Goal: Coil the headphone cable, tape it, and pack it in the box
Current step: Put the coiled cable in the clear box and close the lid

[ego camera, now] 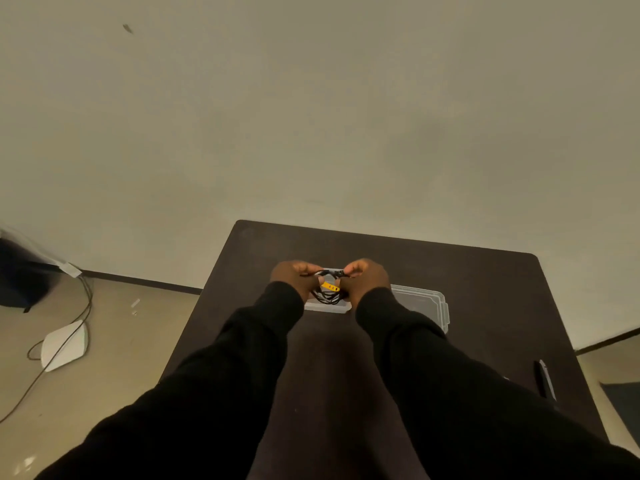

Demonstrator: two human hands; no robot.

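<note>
The black headphone cable [327,296] is wound into a small coil, held up between both hands above the dark table [467,282]. My left hand [294,277] pinches its left side and my right hand [367,277] pinches its right side. A short yellow strip of tape [330,287] shows at the coil's middle. Just under the hands sits a clear plastic box [327,307], mostly hidden by them. Its clear lid [424,303] lies flat on the table to the right of my right wrist.
A black pen [545,379] lies near the table's right edge. On the floor to the left are a white flat device [64,344] with a dark cord [85,299] and a dark bag [20,271] by the wall.
</note>
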